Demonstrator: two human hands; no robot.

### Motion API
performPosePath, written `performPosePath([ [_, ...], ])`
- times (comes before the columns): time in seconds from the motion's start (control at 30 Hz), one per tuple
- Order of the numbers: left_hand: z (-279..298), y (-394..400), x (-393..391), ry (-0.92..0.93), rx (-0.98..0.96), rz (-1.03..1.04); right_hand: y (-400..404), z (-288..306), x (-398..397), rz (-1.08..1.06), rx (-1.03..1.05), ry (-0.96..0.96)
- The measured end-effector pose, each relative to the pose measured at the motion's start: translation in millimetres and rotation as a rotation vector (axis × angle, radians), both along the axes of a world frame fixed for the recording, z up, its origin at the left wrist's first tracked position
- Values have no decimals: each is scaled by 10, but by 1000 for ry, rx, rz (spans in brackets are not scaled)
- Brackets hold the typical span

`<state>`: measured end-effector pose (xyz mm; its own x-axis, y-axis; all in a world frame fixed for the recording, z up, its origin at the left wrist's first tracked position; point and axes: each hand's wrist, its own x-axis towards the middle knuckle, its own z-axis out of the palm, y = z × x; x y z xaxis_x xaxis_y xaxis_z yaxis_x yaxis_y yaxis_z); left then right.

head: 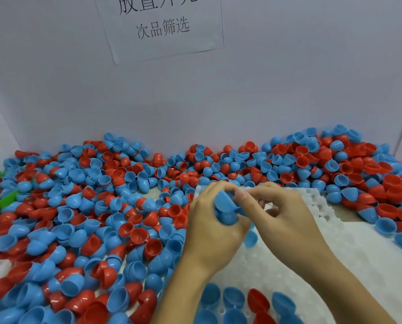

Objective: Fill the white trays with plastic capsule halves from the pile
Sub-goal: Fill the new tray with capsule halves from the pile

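Two bare hands meet over the far end of a white moulded plastic tray (363, 251). The left hand (211, 228) has its fingers curled round a small bunch of blue plastic capsule halves (226, 210), one half tipped with its rim toward the right and at least one more tucked under it against the palm. The right hand (286, 213) brings thumb and forefinger together at the rim of the uppermost blue half, pinching it, while its other fingers curl loosely beneath; how many halves sit in the bunch cannot be told. Just below the hands a single blue half (250, 239) lies on the tray. Along the tray's near edge, a row of blue halves and one red half (258, 300) stand in its pockets, domes up. A second white perforated tray (321, 206) shows beyond the right hand, partly under the first. To the left and behind, a broad pile of loose red and blue capsule halves (83, 216) covers the table up to a pale partition wall (288, 90), which bears a paper sign with printed characters (162, 26). At the far left a green plastic scoop (1, 202) pokes out of the pile.
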<state>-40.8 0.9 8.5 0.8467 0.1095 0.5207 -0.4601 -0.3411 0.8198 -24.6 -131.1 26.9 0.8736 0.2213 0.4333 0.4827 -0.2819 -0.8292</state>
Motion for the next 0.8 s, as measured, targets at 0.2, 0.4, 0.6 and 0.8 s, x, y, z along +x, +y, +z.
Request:
performPosePath([
  [0.2,-19,0,1,-117,322,108,-52,27,21,182,31,242],
  [0.4,-38,16,-3,-72,355,81,-132,71,19,254,-36,295],
  [0.6,-49,33,-6,11,209,116,-154,109,20,193,90,296],
  [0.8,-19,53,16,78,-2,163,-211,115,52,200,85,358],
])
